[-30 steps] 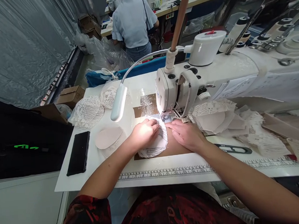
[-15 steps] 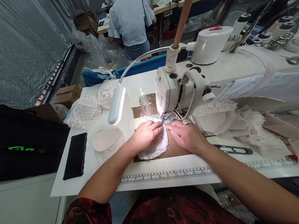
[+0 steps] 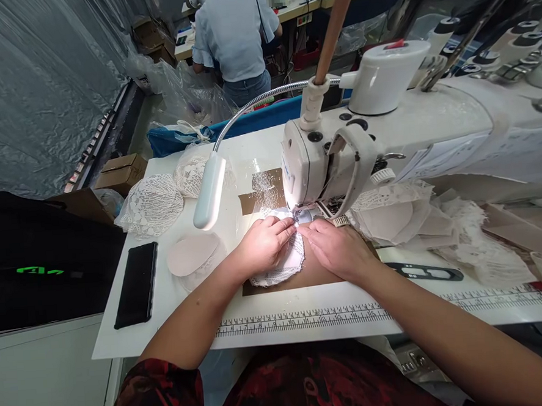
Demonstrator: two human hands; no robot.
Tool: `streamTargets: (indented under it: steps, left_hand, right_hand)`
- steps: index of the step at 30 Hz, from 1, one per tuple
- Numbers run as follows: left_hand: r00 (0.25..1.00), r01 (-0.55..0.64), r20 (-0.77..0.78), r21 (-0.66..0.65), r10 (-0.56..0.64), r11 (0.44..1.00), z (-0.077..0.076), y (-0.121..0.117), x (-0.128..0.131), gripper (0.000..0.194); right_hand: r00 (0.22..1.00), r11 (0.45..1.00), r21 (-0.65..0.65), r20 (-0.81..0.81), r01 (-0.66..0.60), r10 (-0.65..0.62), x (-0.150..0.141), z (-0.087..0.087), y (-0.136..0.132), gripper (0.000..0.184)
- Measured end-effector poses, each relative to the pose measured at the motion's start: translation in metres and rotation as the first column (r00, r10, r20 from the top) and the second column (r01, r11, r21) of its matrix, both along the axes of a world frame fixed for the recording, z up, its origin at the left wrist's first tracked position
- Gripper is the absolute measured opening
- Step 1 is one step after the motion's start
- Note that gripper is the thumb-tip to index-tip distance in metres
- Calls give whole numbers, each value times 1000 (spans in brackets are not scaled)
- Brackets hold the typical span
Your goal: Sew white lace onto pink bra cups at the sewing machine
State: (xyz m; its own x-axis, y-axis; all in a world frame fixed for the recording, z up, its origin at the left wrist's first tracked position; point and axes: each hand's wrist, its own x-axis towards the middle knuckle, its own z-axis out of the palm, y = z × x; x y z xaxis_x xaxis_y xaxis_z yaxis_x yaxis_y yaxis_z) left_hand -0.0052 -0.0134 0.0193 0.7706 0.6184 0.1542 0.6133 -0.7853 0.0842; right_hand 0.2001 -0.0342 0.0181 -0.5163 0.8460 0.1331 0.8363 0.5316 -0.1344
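An oval white lace piece [image 3: 282, 268] lies under the sewing machine's needle area [image 3: 295, 214], its rounded end towards me. My left hand [image 3: 268, 243] rests on top of it, fingers stretched out and lying flat, tips close to the presser foot. From the right, my right hand [image 3: 338, 245] lies on the brown work surface [image 3: 316, 274] with fingers extended, their tips touching the lace's right edge near the needle. Both thumbs are partly hidden, and the exact contact under the fingertips does not show. The white sewing machine [image 3: 305, 164] stands just beyond my hands.
A lamp [image 3: 210, 194] hangs left of the needle. Lace cups [image 3: 154, 201], an oval beige pad [image 3: 191, 255] and a phone [image 3: 136, 285] lie left. Fabric pieces [image 3: 391, 214] and a dark slotted tool [image 3: 424, 271] lie right. A printed ruler [image 3: 301, 319] edges the table. A person [image 3: 230, 34] sits beyond.
My left hand's fingers have moved forward and right, closer to the needle. My right fingers have drawn in slightly at the lace's edge. The camera view has shifted a little.
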Motion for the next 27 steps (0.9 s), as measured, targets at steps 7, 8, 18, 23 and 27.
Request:
streamTargets:
  steps: [7,8,18,23,27]
  left_hand:
    - [1000,20,-5,-9,-20,1000,-1,2,-2,37]
    - [1000,19,1,-15,-19,1000,-1,2,-2,37]
    - [996,59,70,-20,-58,998,-4,0,-2,33]
    - [994,48,97,-13,-46,999,-3,1,-2,33]
    - [993,11,116,-18,-9,1000,-4,4,-1,34]
  right_hand:
    - [1000,1000,2,5,-5,5,-1,0,1,36]
    - [1000,1000,3,3,-6,6,-1,-1,1,36]
    - [999,998,-50,-41,-36,34,1,-1,1,37]
    - [994,995,-65,-86,-73,68,5,-4,2,37]
    - [995,997,-52,-78,-63,59,5,-6,3,37]
